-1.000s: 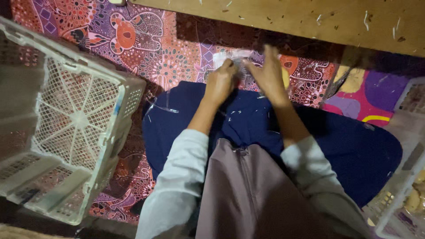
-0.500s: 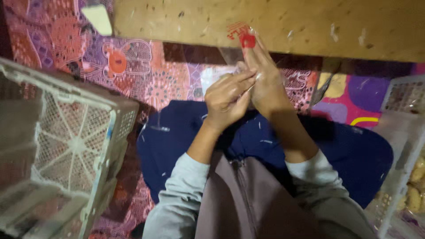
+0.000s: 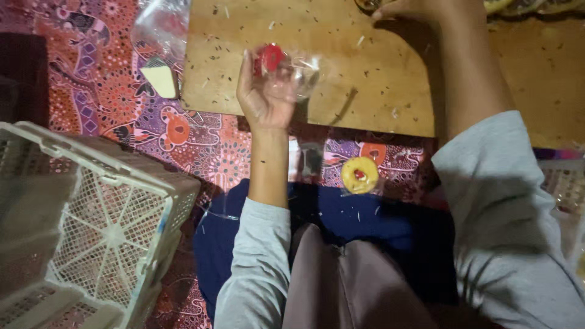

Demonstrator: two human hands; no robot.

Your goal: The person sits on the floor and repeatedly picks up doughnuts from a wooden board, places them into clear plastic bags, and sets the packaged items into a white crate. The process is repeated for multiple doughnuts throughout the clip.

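Clear bag (image 3: pixel 295 73) with red piece, left hand (image 3: pixel 263 97)

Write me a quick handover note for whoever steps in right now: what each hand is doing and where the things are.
Left hand: raised over the wooden board, holding a clear plastic wrapper with a red piece at its top.
Right hand: stretched to the board's far edge, fingertips on something mostly out of frame; grip cannot be told.
Yellow ring with a red centre: lying in clear wrap on the patterned mat, near the lap.
White plastic crate: on the left side.
Nothing shows what is finished.
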